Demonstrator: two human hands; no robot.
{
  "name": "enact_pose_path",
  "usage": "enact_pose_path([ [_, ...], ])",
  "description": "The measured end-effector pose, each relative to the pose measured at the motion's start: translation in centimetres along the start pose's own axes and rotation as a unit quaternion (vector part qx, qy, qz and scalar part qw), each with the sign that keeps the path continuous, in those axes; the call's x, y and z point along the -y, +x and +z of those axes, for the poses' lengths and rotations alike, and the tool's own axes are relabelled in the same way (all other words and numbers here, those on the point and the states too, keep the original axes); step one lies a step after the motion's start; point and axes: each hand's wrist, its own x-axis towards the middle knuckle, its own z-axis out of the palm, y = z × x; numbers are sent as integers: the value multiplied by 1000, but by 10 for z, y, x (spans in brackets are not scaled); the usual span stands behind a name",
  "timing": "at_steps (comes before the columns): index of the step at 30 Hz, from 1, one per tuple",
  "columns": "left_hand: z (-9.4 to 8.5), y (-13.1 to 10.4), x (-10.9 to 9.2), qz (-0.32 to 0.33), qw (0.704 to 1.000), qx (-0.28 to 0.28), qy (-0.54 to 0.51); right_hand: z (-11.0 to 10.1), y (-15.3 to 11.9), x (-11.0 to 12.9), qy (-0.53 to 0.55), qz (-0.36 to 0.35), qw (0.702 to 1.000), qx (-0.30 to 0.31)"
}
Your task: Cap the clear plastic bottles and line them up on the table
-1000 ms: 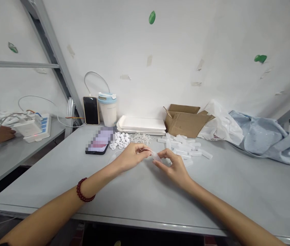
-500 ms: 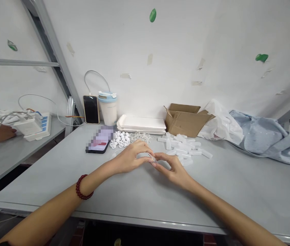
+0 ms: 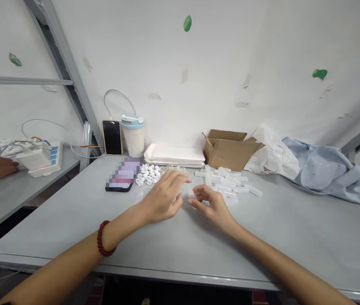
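Note:
Over the middle of the table (image 3: 180,254), my right hand (image 3: 213,207) pinches a small clear plastic piece (image 3: 191,194) between thumb and fingers. Its exact kind is too small to make out. Just left of it, my left hand (image 3: 163,197) is open, fingers apart, with nothing in it. A cluster of small white caps (image 3: 148,173) lies behind my left hand. Thin white loops (image 3: 180,169) beside them are partly covered by its fingers. Past my right hand is a loose pile of translucent plastic tubes (image 3: 229,182). A faint clear piece (image 3: 139,196) rests by my left wrist.
A phone (image 3: 124,173) lies at the left; another phone (image 3: 113,137) leans near a lidded cup (image 3: 133,136). White trays (image 3: 175,155), a cardboard box (image 3: 230,150), a plastic bag (image 3: 272,154) and blue cloth (image 3: 329,169) line the back. Another person's hand (image 3: 0,168) is at far left.
My left hand has let go of the small clear piece and moved a little left, its fingers opening. My right hand keeps the piece in nearly the same spot.

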Motion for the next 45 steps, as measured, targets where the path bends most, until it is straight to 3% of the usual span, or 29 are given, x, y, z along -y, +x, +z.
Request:
enact_pose_path([
  [5,2,0,-12,107,986,38,122,4,0,-2,47,19,999,5],
  [12,22,-4,-20,129,954,-2,271,6,-1,2,75,42,996,-8],
  [16,27,-6,-26,90,958,4,272,6,-2,4,76,45,996,-13],
  [20,21,-4,-27,43,980,44,188,3,-1,4,59,36,998,3],
  [23,1,2,-16,-29,996,82,29,-6,3,2,-16,3,999,42],
  [26,-28,5,3,-104,978,143,-111,-19,9,-4,-150,-66,986,19],
  [30,-54,2,27,-179,952,229,-94,-27,16,-20,-319,-154,935,-10],
  [35,-53,-8,34,-206,932,296,-45,-25,19,-31,-457,-186,870,6],
  [40,-52,-8,32,-210,907,366,-16,-27,20,-29,-489,-166,856,6],
  [45,-56,-8,32,-230,897,377,-8,-32,18,-24,-480,-150,863,45],
])
